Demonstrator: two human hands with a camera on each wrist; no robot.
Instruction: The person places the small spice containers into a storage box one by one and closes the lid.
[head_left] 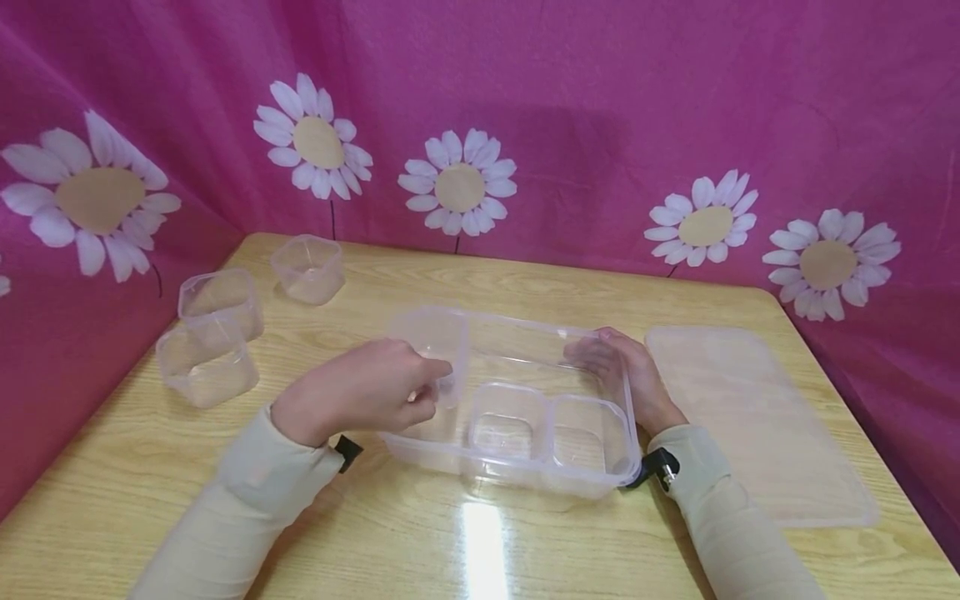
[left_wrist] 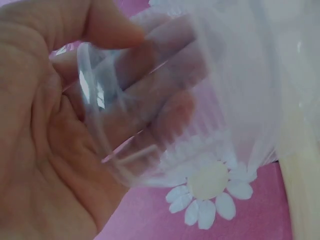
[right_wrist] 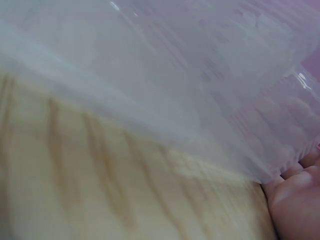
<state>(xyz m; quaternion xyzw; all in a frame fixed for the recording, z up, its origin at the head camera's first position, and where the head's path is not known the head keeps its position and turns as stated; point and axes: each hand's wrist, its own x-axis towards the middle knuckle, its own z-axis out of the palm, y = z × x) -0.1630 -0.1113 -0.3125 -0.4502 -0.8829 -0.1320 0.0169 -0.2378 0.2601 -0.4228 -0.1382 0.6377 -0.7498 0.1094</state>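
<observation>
A large clear plastic box sits on the table before me, with two small clear tubs side by side in its front right part. My left hand is over the box's left end. In the left wrist view its thumb and fingers pinch the wall of another small clear tub, fingers showing through the plastic. At the box's right end, my right hand holds the back corner, its fingers seen through the wall. The right wrist view shows those fingers against the clear plastic.
Three more small clear tubs stand at the left: one at the back, one in the middle and one nearer. A flat frosted lid lies to the right. Behind hangs a magenta flowered cloth.
</observation>
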